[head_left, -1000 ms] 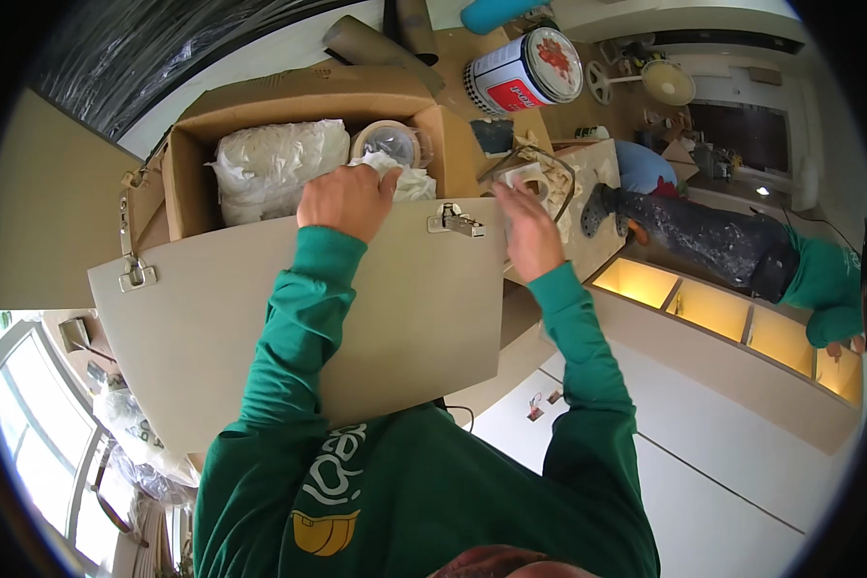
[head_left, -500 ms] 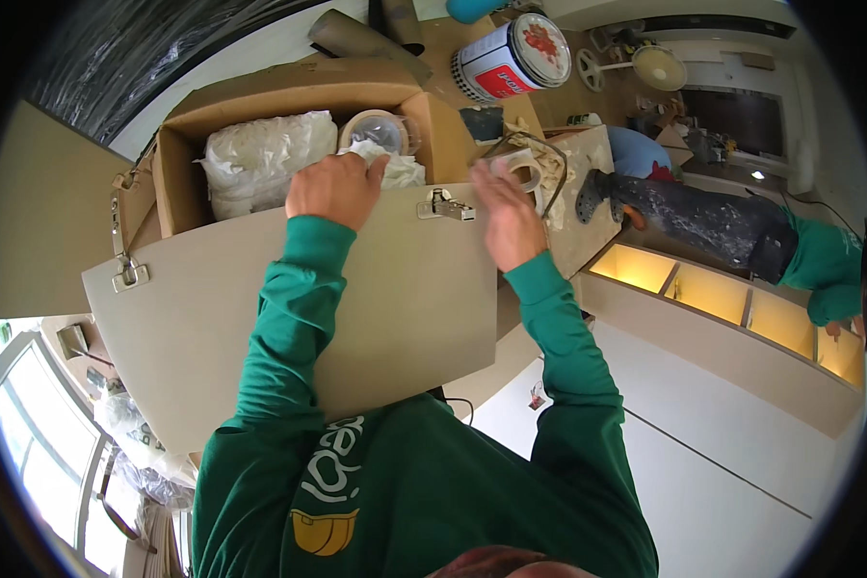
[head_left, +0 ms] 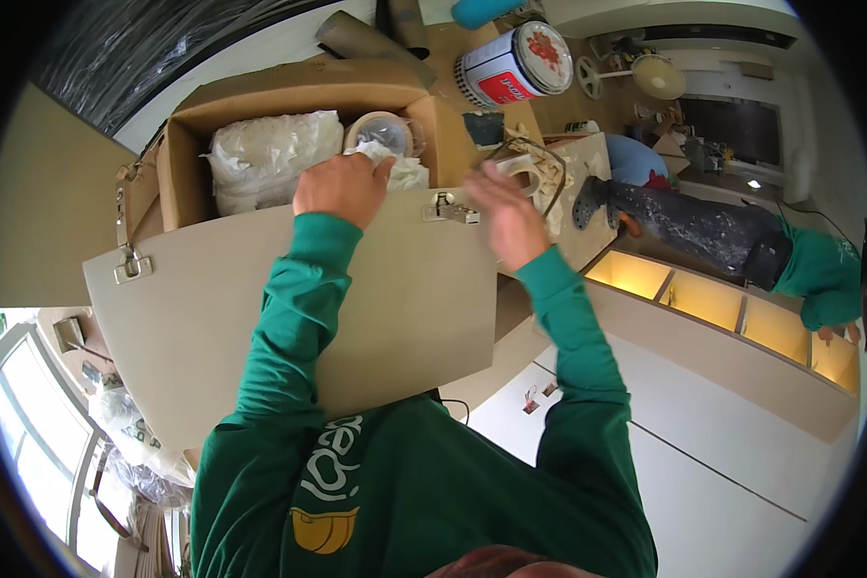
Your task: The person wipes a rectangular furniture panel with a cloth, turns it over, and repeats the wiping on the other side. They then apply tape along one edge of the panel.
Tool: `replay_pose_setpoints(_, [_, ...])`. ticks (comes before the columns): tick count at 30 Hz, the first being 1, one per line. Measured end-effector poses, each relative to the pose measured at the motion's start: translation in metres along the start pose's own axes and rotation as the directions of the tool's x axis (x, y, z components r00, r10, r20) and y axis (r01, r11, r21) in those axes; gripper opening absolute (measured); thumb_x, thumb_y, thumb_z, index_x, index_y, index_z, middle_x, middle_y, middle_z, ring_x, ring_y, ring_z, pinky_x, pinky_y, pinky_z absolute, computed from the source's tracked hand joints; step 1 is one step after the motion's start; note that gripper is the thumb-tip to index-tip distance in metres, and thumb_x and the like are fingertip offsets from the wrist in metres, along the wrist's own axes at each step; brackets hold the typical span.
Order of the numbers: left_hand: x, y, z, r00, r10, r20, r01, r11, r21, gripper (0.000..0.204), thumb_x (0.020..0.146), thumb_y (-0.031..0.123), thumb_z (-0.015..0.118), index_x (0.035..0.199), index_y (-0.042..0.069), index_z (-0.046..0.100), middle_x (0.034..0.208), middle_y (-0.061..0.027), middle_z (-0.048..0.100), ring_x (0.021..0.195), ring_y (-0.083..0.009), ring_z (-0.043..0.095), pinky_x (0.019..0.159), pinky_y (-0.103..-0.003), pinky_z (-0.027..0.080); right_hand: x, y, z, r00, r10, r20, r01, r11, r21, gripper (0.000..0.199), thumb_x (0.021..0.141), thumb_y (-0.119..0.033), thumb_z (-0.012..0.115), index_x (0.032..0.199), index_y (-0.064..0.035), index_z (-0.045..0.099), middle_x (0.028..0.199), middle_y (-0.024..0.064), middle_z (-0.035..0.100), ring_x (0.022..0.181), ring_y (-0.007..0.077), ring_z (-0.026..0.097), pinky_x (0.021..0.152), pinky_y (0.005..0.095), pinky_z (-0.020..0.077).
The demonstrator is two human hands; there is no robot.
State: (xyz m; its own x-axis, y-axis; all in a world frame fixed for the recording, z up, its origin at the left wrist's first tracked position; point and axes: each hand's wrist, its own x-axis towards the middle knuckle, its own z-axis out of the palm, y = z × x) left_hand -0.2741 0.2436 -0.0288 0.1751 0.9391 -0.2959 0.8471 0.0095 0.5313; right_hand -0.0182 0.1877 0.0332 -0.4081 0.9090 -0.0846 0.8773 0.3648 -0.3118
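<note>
Across the middle of the view lies a beige cabinet door [head_left: 289,318], flat and tilted, with a metal hinge [head_left: 451,208] near its upper right edge and another hinge [head_left: 128,262] at its upper left corner. It rests in a room under fit-out: a white panelled floor [head_left: 742,453] to the lower right, lit yellow cabinet niches [head_left: 713,299] along it, and a window [head_left: 29,424] at the lower left.

Just beyond the door's far edge stands an open cardboard box [head_left: 289,106] holding a bundle of white plastic wrap [head_left: 270,159], a roll of tape [head_left: 380,130] and crumpled white paper [head_left: 400,171]. Behind the box lie a paint tin [head_left: 515,65] on its side and a cardboard tube [head_left: 361,39]. To the right a second person's dusty trouser leg [head_left: 703,231] and dark shoe [head_left: 590,200] cross the floor, a green sleeve [head_left: 819,275] beyond.

The left hand [head_left: 342,188] sits at the door's far edge against the crumpled paper, fingers curled together; whether it grips anything I cannot tell. The right hand [head_left: 506,217] hovers just right of the near hinge, blurred, fingers loosely extended and slightly apart, empty as far as shows, beside a loop of wire [head_left: 535,159].
</note>
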Motion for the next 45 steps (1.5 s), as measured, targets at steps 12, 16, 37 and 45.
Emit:
replay_pose_setpoints(12, [-0.004, 0.000, -0.003, 0.998, 0.045, -0.040, -0.044, 0.999, 0.023, 0.053, 0.099, 0.052, 0.054, 0.082, 0.006, 0.075, 0.083, -0.0156, 0.074, 0.077, -0.0355, 0.073, 0.070, -0.047, 0.059, -0.017, -0.018, 0.019, 0.973, 0.141, -0.185, -0.183, 0.954, -0.236, 0.060, 0.080, 0.011, 0.054, 0.137, -0.0052, 0.061, 0.145, 0.0156, 0.058, 0.141, 0.0382, 0.047, 0.118, 0.0504, 0.0370])
replay_pose_setpoints(16, [-0.004, -0.002, -0.002, 0.998, 0.039, -0.059, -0.038, 0.999, 0.019, 0.054, 0.100, 0.052, 0.054, 0.082, 0.006, 0.074, 0.083, -0.0155, 0.074, 0.077, -0.0356, 0.073, 0.070, -0.047, 0.059, -0.011, -0.032, 0.023, 0.970, 0.066, -0.236, -0.111, 0.976, -0.186, 0.055, 0.081, 0.010, 0.052, 0.133, -0.0025, 0.064, 0.141, 0.0176, 0.061, 0.138, 0.0388, 0.051, 0.118, 0.0489, 0.0376])
replay_pose_setpoints(37, [0.000, -0.004, -0.002, 1.000, 0.011, 0.011, -0.011, 0.999, -0.032, 0.056, 0.101, 0.053, 0.051, 0.087, 0.005, 0.075, 0.088, -0.0191, 0.074, 0.085, -0.0394, 0.072, 0.079, -0.049, 0.057, 0.009, -0.038, 0.002, 0.999, 0.003, -0.047, -0.001, 0.999, 0.037, 0.055, 0.080, 0.012, 0.053, 0.131, -0.0041, 0.066, 0.136, 0.0141, 0.065, 0.136, 0.0396, 0.053, 0.116, 0.0503, 0.0406])
replay_pose_setpoints(45, [0.000, 0.001, 0.001, 1.000, 0.013, -0.008, -0.013, 1.000, -0.011, 0.054, 0.100, 0.053, 0.052, 0.088, 0.006, 0.076, 0.091, -0.0190, 0.075, 0.087, -0.0392, 0.072, 0.080, -0.051, 0.057, -0.005, -0.033, 0.005, 0.995, 0.001, -0.096, -0.008, 0.997, -0.071, 0.055, 0.081, 0.013, 0.054, 0.131, -0.0047, 0.066, 0.138, 0.0157, 0.064, 0.139, 0.0394, 0.049, 0.116, 0.0500, 0.0401])
